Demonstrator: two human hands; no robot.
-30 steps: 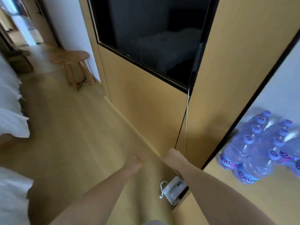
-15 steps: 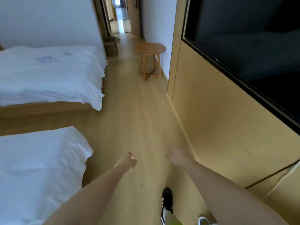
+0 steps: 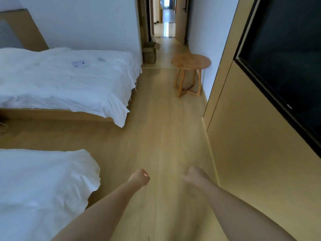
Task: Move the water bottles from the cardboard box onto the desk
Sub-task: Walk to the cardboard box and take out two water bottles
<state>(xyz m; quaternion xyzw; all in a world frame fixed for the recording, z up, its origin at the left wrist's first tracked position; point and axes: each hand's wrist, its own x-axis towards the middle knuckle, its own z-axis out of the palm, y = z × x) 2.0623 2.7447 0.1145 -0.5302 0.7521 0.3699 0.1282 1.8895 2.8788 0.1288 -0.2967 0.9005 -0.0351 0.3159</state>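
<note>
An open brown cardboard box [image 3: 149, 53] stands on the floor far ahead, at the corner where the hallway begins. No water bottles and no desk are in view. My left hand [image 3: 140, 177] is held out low over the floor, curled into a fist with nothing in it. My right hand [image 3: 191, 176] is beside it, slightly blurred, its fingers loosely bent and holding nothing. Both hands are far from the box.
Two beds with white duvets [image 3: 69, 80] [image 3: 40, 188] fill the left side. A small round wooden table [image 3: 191, 63] stands by the right wall. A wood-panelled wall with a black TV screen [image 3: 284, 70] runs along the right. A strip of wooden floor [image 3: 165, 129] leads to the hallway.
The view has swung left, away from the desk with its bottles, and now looks down the room toward the hallway. Both empty hands stay held out in front.
</note>
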